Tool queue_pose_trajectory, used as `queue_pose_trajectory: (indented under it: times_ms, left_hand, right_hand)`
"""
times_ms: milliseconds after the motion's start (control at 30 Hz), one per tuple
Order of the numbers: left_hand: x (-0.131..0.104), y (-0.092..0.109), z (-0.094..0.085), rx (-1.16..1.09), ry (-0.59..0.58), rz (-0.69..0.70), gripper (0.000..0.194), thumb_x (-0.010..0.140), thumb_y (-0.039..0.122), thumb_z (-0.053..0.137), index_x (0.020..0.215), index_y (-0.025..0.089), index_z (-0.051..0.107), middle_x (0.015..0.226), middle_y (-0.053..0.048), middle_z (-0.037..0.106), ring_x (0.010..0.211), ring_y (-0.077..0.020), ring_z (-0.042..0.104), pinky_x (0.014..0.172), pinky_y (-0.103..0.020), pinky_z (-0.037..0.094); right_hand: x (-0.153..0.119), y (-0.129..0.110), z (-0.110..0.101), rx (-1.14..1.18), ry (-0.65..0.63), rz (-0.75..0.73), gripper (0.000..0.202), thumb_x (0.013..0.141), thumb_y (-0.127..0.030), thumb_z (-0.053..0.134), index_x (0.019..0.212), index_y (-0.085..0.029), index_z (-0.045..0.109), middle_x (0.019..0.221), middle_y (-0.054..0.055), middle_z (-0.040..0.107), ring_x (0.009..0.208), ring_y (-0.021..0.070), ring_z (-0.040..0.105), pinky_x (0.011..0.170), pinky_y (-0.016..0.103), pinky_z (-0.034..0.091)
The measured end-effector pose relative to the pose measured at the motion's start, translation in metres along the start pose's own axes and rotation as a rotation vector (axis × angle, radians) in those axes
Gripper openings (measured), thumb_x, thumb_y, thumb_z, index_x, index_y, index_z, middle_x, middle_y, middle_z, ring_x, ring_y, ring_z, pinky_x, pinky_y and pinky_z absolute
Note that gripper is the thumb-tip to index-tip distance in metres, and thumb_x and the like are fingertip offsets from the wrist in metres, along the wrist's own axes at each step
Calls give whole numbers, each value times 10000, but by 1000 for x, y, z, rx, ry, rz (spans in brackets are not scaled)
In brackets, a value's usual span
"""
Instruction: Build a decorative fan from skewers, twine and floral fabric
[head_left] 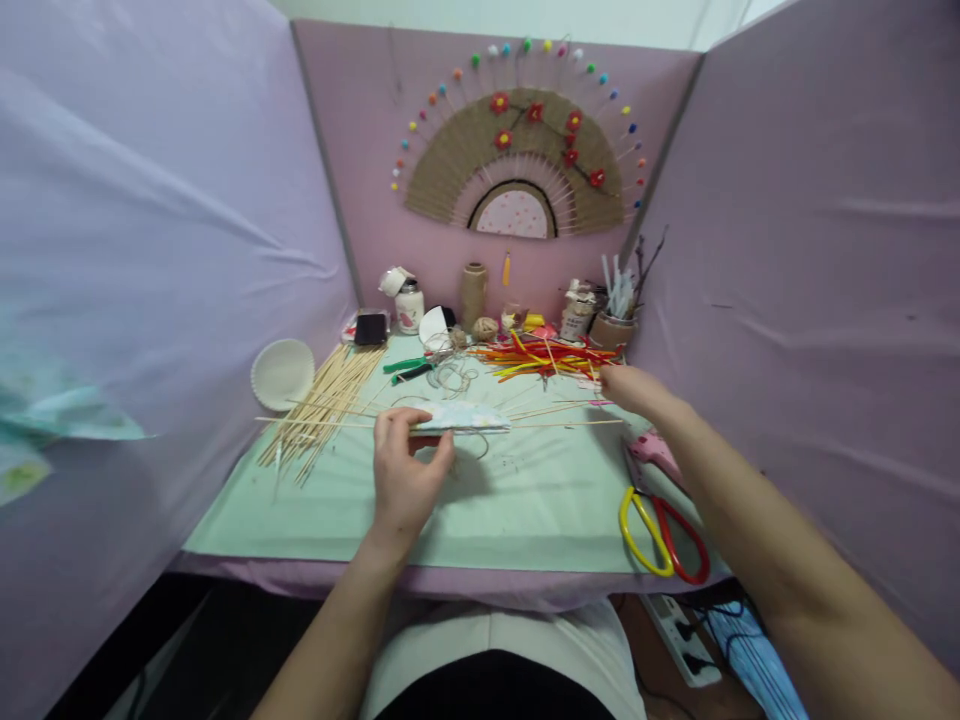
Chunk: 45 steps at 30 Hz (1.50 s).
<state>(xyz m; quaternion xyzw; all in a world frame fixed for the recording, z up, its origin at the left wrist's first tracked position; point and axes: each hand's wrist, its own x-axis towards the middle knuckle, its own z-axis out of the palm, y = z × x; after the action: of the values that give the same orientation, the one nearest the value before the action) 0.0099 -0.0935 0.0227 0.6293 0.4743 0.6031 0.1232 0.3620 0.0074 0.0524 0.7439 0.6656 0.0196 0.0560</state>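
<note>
My left hand [403, 468] is closed on a pale blue patterned half-round piece [474, 417], thumb in front and fingers on top. Thin wooden sticks [566, 424] spread out from the piece on both sides, and a loop of thin cord hangs below it. To the right, my right hand [621, 385] is stretched toward the back of the table, by the right end of a heap of red, orange and yellow pipe cleaners [536, 355]. Its fingers are hidden behind the wrist, so what it touches cannot be made out.
Loose wooden sticks [322, 410] and a white bowl [283, 375] lie at left. Green-handled pliers [409, 370] sit behind my left hand. Scissors [664, 535] and a pink glue gun [658, 455] lie beneath my right forearm. A decorated fan [517, 150] is pinned to the back wall.
</note>
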Motion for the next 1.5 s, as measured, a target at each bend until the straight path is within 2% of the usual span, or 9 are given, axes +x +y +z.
queue_pose_trajectory:
  times_ms: [67,133,200,267,367,467,567,900,1500]
  left_hand:
    - [-1,0,1,-25,-10,-15,210,774,185,666,970,193,590,1042,-49,502,924,-147,593,708,-269,621]
    - [-3,0,2,-34,-12,-21,210,772,179,662,968,192,589,1038,-48,501,931,-147,590,707,-261,618]
    - [-4,0,2,-41,-11,-23,212,767,171,662,966,188,588,1039,-49,498,929,-147,592,709,-259,617]
    - [-4,1,3,-52,-10,-21,218,763,161,664,966,187,589,1043,-51,495,927,-148,595,715,-264,618]
    - [-4,2,2,-61,-4,-22,219,762,155,666,964,188,588,1047,-53,493,915,-146,599,715,-264,620]
    - [-4,4,2,-61,-8,-20,215,767,156,662,964,189,585,1045,-52,492,914,-141,596,712,-257,620]
    - [-4,6,2,-69,-8,-19,211,766,157,664,959,188,586,1035,-50,495,913,-139,595,705,-247,619]
    - [-7,9,1,-91,-11,-31,205,773,157,664,961,182,588,1037,-53,495,887,-134,608,707,-247,619]
    - [-8,12,4,-120,-9,-33,218,745,121,676,937,182,592,1012,-46,498,833,-122,614,667,-231,618]
  right_hand:
    - [-27,11,-15,12,125,-10,270,908,-151,429,989,-118,685,991,196,711,881,257,664,696,327,447]
    - [-59,16,-28,202,492,-87,183,868,-164,498,836,-160,679,876,151,717,801,233,643,680,324,436]
    - [-96,10,-36,427,794,-210,92,858,-217,576,825,-191,657,810,103,698,726,201,620,667,317,452]
    - [-130,-8,-38,537,893,-398,54,878,-250,598,871,-229,648,794,54,680,709,182,618,663,309,474]
    - [-162,-43,-32,529,875,-625,45,891,-210,602,897,-244,629,828,37,674,793,194,634,723,330,493]
    - [-168,-69,-23,522,868,-685,86,899,-159,591,926,-232,631,838,33,668,793,186,623,735,330,489]
    - [-161,-80,-16,516,861,-707,93,905,-151,585,929,-223,639,831,37,666,783,184,615,720,327,485]
    - [-153,-94,-5,518,827,-729,101,913,-125,576,958,-202,623,859,48,648,810,179,596,733,316,486]
    - [-155,-95,-5,340,855,-782,133,895,-64,581,1004,-129,622,868,89,634,818,200,539,712,327,466]
